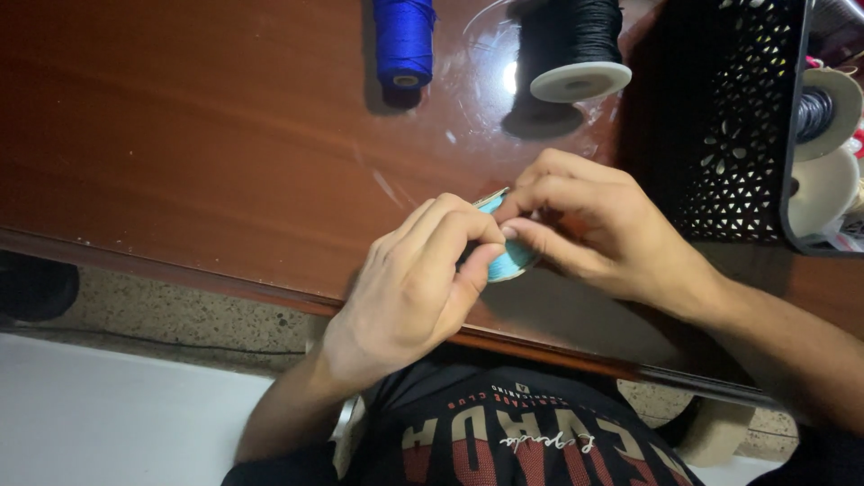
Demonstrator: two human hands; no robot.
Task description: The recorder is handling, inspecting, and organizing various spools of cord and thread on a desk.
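A small spool of light blue thread [515, 259] is held over the front edge of a dark wooden table [225, 153]. My left hand [416, 288] is curled around the spool, thumb pressed on its rim. Fingertips of my right hand [589, 225] pinch at the top of the same spool, where a thin edge of it shows. Most of the spool is hidden by my fingers.
A dark blue thread cone [404, 40] and a large black thread spool [572, 45] stand at the table's far side. A black perforated basket [733, 126] at the right holds more spools [823, 112]. Speckled floor and a white surface [108, 423] lie below the table edge.
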